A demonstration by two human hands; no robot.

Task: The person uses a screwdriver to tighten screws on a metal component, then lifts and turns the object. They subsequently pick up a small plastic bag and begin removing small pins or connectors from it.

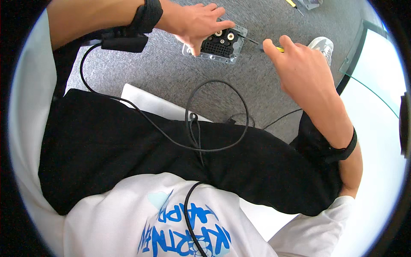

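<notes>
On the grey carpet lies a flat device (221,50) with a clear or light-grey plate-like edge, a black perforated face and round brass-and-white fittings. My left hand (198,25) grips it from the left, its thumb at the near edge and its fingers reaching across the top; the hand hides the device's left and far parts. My right hand (302,70) is closed around the yellow handle of a screwdriver (248,39). The dark shaft points left, and its tip is at the device's right edge; whether it touches I cannot tell.
Another yellow-handled tool (293,4) and a clear plastic piece (311,3) lie at the far right. A grey-white shoe (324,46) is beyond my right hand. Glass-edged panels (357,55) stand at the right. A black cable (246,107) loops over my lap.
</notes>
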